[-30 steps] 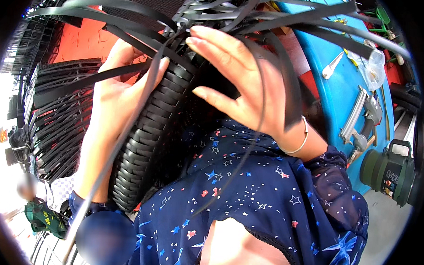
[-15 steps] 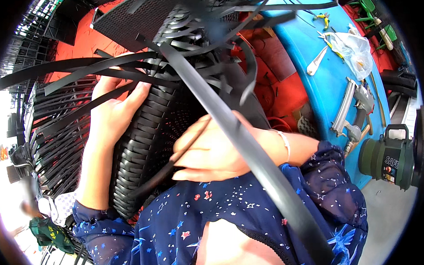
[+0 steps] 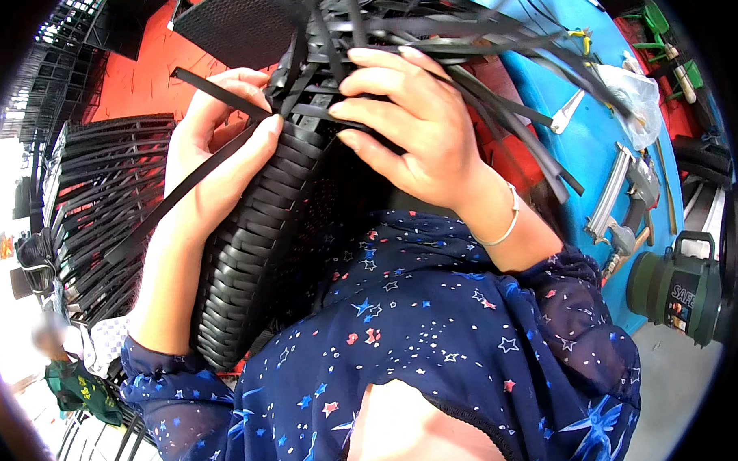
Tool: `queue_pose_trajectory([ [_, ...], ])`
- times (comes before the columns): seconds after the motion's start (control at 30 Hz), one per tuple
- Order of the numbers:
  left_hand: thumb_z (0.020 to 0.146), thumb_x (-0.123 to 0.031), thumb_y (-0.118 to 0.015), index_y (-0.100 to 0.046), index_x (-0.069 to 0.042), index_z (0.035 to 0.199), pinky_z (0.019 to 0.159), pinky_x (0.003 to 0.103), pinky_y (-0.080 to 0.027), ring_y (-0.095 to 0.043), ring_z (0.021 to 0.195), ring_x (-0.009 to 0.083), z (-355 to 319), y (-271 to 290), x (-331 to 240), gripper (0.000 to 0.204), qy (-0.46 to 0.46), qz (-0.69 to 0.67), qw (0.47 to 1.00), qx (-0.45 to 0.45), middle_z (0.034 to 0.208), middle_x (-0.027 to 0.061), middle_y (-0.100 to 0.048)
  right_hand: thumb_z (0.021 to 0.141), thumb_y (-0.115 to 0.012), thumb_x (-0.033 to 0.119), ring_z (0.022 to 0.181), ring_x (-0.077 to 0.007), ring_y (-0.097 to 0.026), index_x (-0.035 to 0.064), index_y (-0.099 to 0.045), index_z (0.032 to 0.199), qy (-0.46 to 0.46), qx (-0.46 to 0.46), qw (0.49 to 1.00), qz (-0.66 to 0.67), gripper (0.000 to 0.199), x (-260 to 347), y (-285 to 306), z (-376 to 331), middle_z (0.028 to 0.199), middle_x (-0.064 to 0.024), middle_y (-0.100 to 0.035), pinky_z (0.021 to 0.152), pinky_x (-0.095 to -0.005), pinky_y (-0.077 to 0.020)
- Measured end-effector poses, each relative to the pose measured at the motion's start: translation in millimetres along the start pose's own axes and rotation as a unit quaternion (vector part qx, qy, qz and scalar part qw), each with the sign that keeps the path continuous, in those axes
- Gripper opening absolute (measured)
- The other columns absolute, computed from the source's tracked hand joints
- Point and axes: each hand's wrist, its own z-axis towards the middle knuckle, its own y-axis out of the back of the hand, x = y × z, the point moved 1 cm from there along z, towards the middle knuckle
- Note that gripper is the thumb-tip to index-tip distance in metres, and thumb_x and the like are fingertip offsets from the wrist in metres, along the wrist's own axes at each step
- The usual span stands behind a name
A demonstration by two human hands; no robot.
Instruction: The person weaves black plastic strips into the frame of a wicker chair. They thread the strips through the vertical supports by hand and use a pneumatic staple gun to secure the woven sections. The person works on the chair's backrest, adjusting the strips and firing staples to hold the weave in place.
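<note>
A black woven panel (image 3: 251,243) of flat plastic strips, like wickerwork for furniture, stands upright between my arms. My left hand (image 3: 226,144) grips its left edge near the top, the thumb pressing a flat black strip (image 3: 194,176) against the weave. Across the weave, my right hand (image 3: 417,122) has its bent fingers on a short black strip (image 3: 315,111) at the top. Many loose strip ends (image 3: 473,31) fan out above and beyond this hand, some of them blurred. The right thumb is mostly hidden, as is the weave behind the fingers.
On the right, a blue table (image 3: 542,167) bears a pneumatic stapler (image 3: 631,187), scissors (image 3: 566,111), yellow-handled pliers (image 3: 585,41) and a clear plastic bag (image 3: 634,93). Beside it is a green jug (image 3: 672,286). Black slatted frames (image 3: 102,205) stand at left on red flooring (image 3: 138,84).
My right hand has risen from beside the panel's middle to its top. The long strip that crossed in front of my chest has swung up and away. My left hand stays on the edge.
</note>
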Motion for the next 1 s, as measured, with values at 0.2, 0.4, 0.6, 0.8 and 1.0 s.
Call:
queue_pose_trajectory([
  [0.2, 0.086, -0.004, -0.070, -0.059, -0.003, 0.119, 0.085, 0.027, -0.052, -0.063, 0.097, 0.0131, -4, 0, 2, 0.035, 0.005, -0.005, 1.000, -0.005, 0.115, 0.0041, -0.060, 0.075, -0.075, 0.010, 0.106, -0.0280, -0.064, 0.0100, -0.070, 0.094, -0.019, -0.018, 0.999, -0.027, 0.020, 7, -2, -3, 0.102, -0.0045, -0.064, 0.097, -0.0441, -0.0458],
  [0.4, 0.086, -0.003, -0.068, -0.057, -0.003, 0.117, 0.083, 0.026, -0.051, -0.063, 0.093, 0.0119, -7, 1, -11, 0.033, 0.041, 0.010, 0.999, -0.012, 0.102, 0.0017, -0.059, 0.077, -0.070, 0.009, 0.112, -0.0285, -0.061, 0.0210, -0.077, 0.102, -0.020, 0.014, 0.999, -0.032, 0.029, 13, -5, -3, 0.107, -0.0029, -0.065, 0.098, -0.0405, -0.0398],
  [0.6, 0.086, 0.001, -0.065, -0.056, -0.003, 0.115, 0.084, 0.025, -0.049, -0.060, 0.095, 0.0102, -9, -1, -16, 0.031, 0.081, 0.009, 0.997, -0.003, 0.104, 0.0015, -0.058, 0.077, -0.072, 0.023, 0.119, -0.0276, -0.056, 0.0266, -0.078, 0.103, -0.037, 0.052, 0.996, -0.054, 0.027, 16, -4, -5, 0.111, -0.0016, -0.063, 0.109, -0.0423, -0.0268],
  [0.8, 0.086, 0.002, -0.064, -0.053, -0.003, 0.129, 0.082, 0.024, -0.049, -0.059, 0.092, 0.0088, -12, 0, -13, 0.045, 0.046, -0.013, 0.999, -0.001, 0.098, 0.0006, -0.058, 0.077, -0.074, 0.027, 0.121, -0.0258, -0.053, 0.0309, -0.077, 0.106, -0.050, 0.085, 0.994, -0.055, 0.029, 21, -2, -6, 0.116, -0.0004, -0.061, 0.110, -0.0428, -0.0238],
  [1.0, 0.086, 0.002, -0.064, -0.050, -0.005, 0.132, 0.085, 0.026, -0.050, -0.061, 0.094, 0.0108, -12, 1, -9, 0.048, 0.025, -0.014, 1.000, 0.000, 0.100, 0.0017, -0.058, 0.074, -0.077, 0.028, 0.121, -0.0264, -0.053, 0.0290, -0.078, 0.103, -0.053, 0.089, 0.993, -0.053, 0.029, 23, -3, -1, 0.115, -0.0005, -0.061, 0.110, -0.0438, -0.0232],
])
